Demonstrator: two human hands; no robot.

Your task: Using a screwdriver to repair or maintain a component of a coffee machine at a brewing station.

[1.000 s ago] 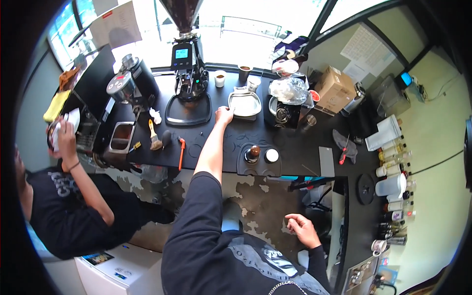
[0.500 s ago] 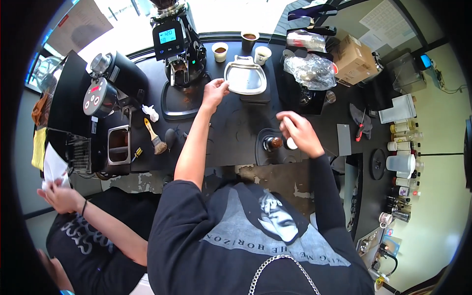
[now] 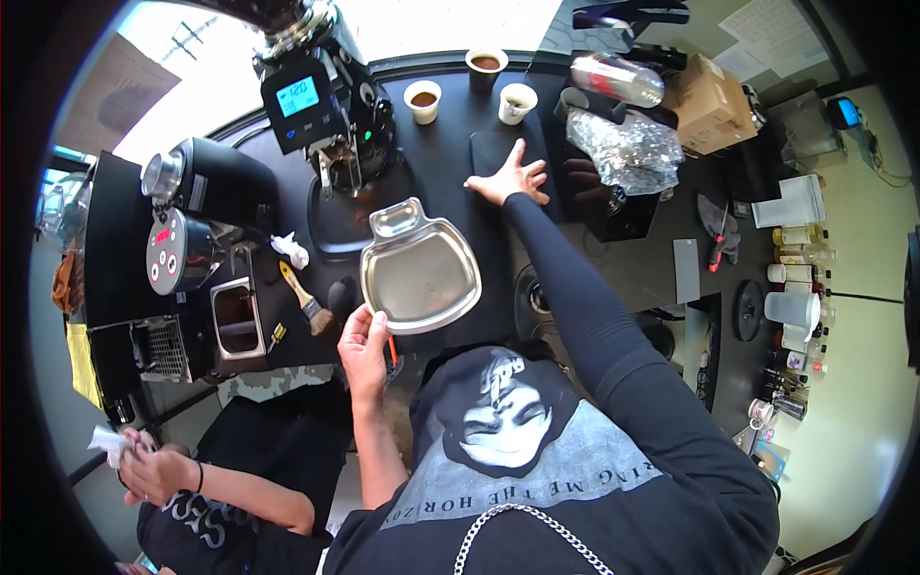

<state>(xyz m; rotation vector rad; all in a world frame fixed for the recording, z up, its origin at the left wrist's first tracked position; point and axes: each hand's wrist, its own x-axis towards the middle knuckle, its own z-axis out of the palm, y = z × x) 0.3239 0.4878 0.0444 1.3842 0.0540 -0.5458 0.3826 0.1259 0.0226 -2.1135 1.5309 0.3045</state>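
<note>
My left hand (image 3: pixel 364 347) grips the near rim of a shiny metal tray (image 3: pixel 419 278) with a tab at its far end, thumb on top. The tray is raised over the counter's near edge and looks bare inside. Out over the counter, my right hand (image 3: pixel 513 182) is open with fingers spread. It lies over or on a dark flat square pad (image 3: pixel 491 149); whether it touches cannot be told. Past that hand stand a white cup (image 3: pixel 517 103), a dark-filled pale cup (image 3: pixel 423 102) and a dark cup (image 3: pixel 486 69) with brown contents.
A black coffee grinder (image 3: pixel 316 115) with a lit screen stands left of the cups. Further left are a round-topped machine (image 3: pixel 177 251), a brush (image 3: pixel 309 299) and a metal bin (image 3: pixel 237 316). Crumpled clear plastic (image 3: pixel 628 151) lies at right. A co-worker's hands (image 3: pixel 153 470) hold white paper.
My left hand has lifted the tray off the dark pad and drawn it nearer. My right hand has moved forward and left onto or over that pad, its fingers now spread.
</note>
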